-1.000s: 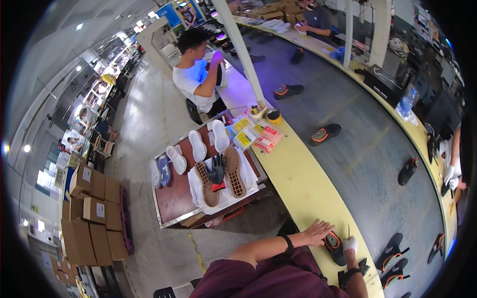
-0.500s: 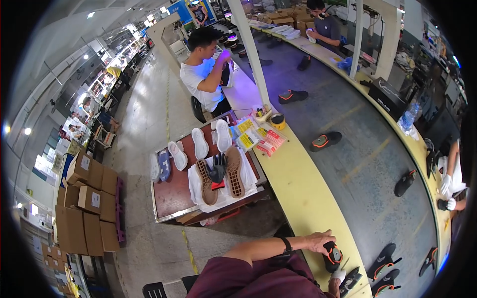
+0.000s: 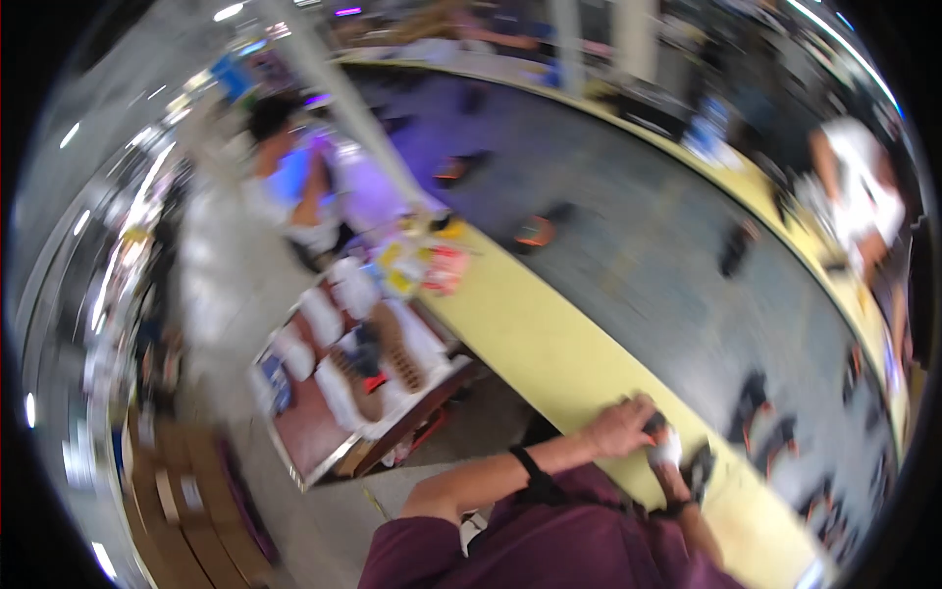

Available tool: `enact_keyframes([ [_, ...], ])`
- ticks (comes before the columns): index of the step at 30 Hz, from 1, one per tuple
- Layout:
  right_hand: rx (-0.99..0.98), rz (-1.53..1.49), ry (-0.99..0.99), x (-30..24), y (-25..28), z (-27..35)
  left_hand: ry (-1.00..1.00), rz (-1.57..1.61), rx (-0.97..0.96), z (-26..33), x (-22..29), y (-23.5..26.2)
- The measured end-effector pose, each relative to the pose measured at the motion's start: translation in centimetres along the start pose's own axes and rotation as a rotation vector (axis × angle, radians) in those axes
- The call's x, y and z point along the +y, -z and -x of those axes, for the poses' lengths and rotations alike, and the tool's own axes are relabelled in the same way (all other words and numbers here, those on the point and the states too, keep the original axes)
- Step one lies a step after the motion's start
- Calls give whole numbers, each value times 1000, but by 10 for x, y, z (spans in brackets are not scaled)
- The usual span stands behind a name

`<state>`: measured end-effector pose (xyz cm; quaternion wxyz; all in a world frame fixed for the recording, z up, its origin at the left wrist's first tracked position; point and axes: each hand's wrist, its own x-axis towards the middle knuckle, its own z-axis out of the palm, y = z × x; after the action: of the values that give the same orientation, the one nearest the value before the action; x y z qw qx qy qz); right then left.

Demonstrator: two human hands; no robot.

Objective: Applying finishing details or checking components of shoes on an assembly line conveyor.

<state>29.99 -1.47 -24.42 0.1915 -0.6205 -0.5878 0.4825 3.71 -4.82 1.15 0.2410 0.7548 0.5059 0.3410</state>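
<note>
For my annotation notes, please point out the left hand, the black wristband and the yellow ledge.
left hand (image 3: 618, 429), head view, back of hand.
black wristband (image 3: 531, 464), head view, band's middle.
yellow ledge (image 3: 549, 344), head view, bare top.

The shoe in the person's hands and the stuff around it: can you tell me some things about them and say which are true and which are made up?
1. Both hands, the left hand and the right hand, meet at a dark shoe over the yellow edge of the conveyor. True.
2. The left wrist is bare. False: it wears a black wristband.
3. Shoe soles lie on a brown table to the person's left. True.
4. The dark belt carries only boxes. False: several shoes ride on it, one with orange.
5. The person wears a green sleeve. False: the sleeve is maroon.
</note>
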Motion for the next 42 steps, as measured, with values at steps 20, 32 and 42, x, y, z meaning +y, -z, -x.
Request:
enact_keyframes([
  [20,361,251,-253,-92,137,114,172,76,-255,-8,32,-5],
  [32,128,-28,-66,-299,177,196,103,-29,-315,-10,50,-25],
  [42,36,152,-153,-237,169,161,71,15,-291,11,38,5],
])
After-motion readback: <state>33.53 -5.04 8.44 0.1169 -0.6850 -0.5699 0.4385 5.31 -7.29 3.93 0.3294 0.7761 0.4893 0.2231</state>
